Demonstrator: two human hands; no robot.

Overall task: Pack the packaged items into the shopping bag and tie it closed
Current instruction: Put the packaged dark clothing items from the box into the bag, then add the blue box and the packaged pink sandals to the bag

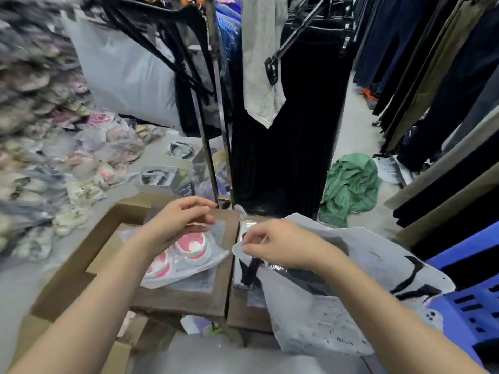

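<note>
A clear packet with pink and white items lies on the flaps of a cardboard box in front of me. My left hand hovers over the packet with loosely curled fingers; whether it holds the packet's edge I cannot tell. My right hand pinches the top edge of a white shopping bag with black print, which lies crumpled to the right of the box.
Heaps of packaged items cover the left side. Small white boxes stand behind the cardboard box. A metal rack pole with hanging dark clothes rises ahead. A green cloth lies on the floor; a blue crate sits right.
</note>
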